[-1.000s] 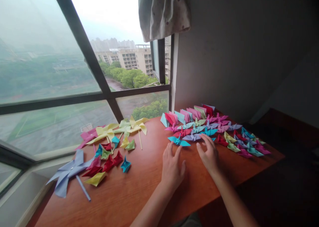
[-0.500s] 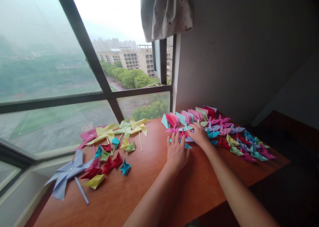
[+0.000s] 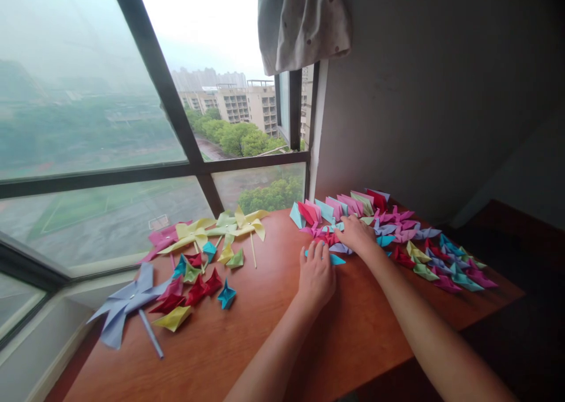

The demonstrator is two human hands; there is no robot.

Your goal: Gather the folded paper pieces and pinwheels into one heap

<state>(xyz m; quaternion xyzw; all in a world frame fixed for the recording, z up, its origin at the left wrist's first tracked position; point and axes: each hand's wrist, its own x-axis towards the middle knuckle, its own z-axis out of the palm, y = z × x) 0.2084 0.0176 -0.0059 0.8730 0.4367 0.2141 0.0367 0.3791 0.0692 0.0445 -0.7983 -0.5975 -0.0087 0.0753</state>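
Note:
My left hand (image 3: 316,275) lies low over the table with its fingers stretched out on a blue paper crane (image 3: 338,259), whose wing tip shows to the right. Beyond it my right hand (image 3: 358,236) reaches over the crane rows, thumb and fingers apart, close to a red paper crane (image 3: 330,238). Its fingertips partly hide what they touch. A lavender paper crane (image 3: 341,248) lies between the two hands. Purple and pink cranes (image 3: 397,216) sit just past the right wrist.
Folded paper pieces (image 3: 326,210) stand in a row at the back. Colourful paper boats (image 3: 441,265) fill the right side of the wooden table (image 3: 265,331). At left lie pinwheels (image 3: 130,299) and several small folded shapes (image 3: 198,290), beside the window (image 3: 229,172).
The view has shifted slightly, so things appear a little farther right. My left fingers have drawn closer together over the blue crane; the right hand stays near the red crane.

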